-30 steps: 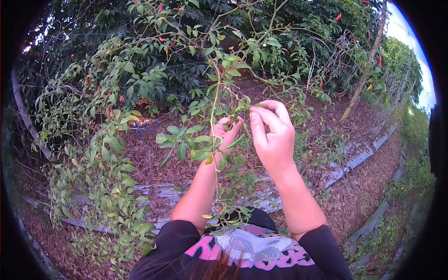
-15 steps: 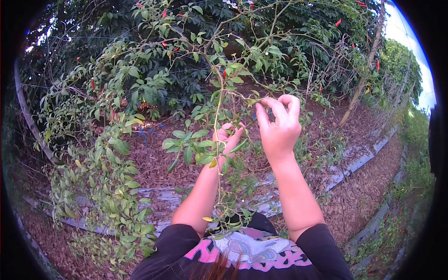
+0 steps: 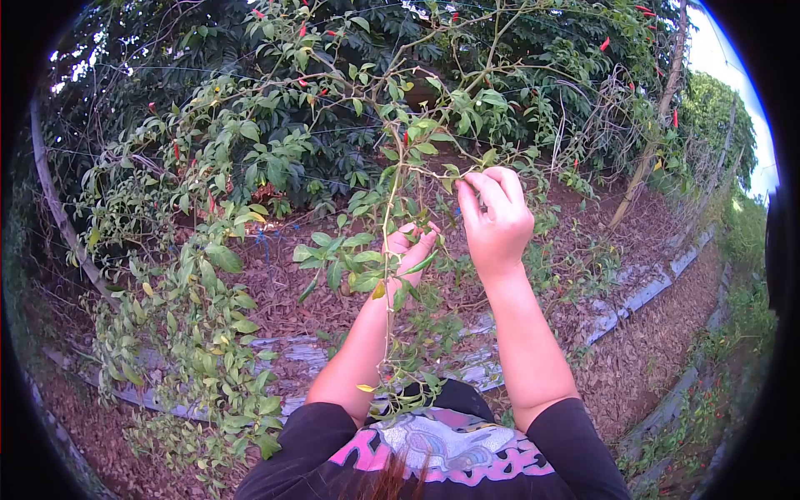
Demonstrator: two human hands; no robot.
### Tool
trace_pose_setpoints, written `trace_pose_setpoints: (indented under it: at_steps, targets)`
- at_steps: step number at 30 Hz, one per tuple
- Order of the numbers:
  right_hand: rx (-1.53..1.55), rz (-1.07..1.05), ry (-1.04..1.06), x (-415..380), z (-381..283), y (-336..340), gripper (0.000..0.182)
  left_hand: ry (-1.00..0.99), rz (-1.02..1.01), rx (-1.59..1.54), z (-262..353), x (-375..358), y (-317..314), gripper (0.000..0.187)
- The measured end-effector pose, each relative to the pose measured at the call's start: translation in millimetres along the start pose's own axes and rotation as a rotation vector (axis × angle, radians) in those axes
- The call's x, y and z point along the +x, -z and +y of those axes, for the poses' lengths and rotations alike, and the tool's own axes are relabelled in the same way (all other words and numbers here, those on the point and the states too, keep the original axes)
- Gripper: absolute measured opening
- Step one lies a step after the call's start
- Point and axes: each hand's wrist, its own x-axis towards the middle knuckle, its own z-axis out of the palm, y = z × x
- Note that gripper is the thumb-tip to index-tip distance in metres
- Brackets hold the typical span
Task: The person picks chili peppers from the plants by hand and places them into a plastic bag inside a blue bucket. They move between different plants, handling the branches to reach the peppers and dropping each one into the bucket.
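Observation:
My right hand point(image 3: 497, 218) is raised, its thumb and fingertips pinched on a thin leafy twig point(image 3: 433, 173) of a chili plant. Lower and to the left, my left hand point(image 3: 414, 245) is curled behind the plant's pale stem point(image 3: 387, 225). Leaves partly cover it, and what it holds, if anything, I cannot make out. A long green chili point(image 3: 421, 263) hangs in front of the left hand. On the stem above, a small red chili point(image 3: 406, 139) points up. A cluster of green leaves point(image 3: 333, 258) grows beside my left hand.
More chili foliage point(image 3: 200, 292) fills the left side. Red chilies point(image 3: 605, 43) dot the upper branches. A wooden post point(image 3: 654, 142) leans at the right, and thin wires cross behind. Grey plastic sheeting point(image 3: 633, 308) edges the soil, which is covered in dry leaves.
The view has shifted slightly, so the plants on the left sit a little farther right. Both hands stay almost in place, the right still pinching the twig.

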Motion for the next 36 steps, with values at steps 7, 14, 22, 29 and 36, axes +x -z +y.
trace_pose_setpoints:
  at_steps: [7,14,22,29,36]
  targets:
    - [0.384,-0.146,-0.451,-19.1,-0.1,-6.9,0.008,0.002,0.011,0.011,-3.5,0.1,1.9,0.01]
    - [0.464,-0.406,-0.68,-26.6,-17.3,4.5,0.016,0.06,-0.003,-0.039,-13.7,2.7,12.4,0.014]
    - [0.244,-0.409,-0.754,-41.2,-16.4,-4.9,0.014,0.023,0.024,-0.068,-23.5,2.9,4.4,0.013]
    - [0.105,-0.336,-0.549,-42.9,-7.9,-11.8,0.011,0.044,-0.021,0.041,-38.9,3.8,18.4,0.01]
    - [0.423,-0.383,-0.599,-49.8,9.7,-12.7,0.012,-0.098,0.059,-0.006,-23.6,-1.0,15.5,0.008]
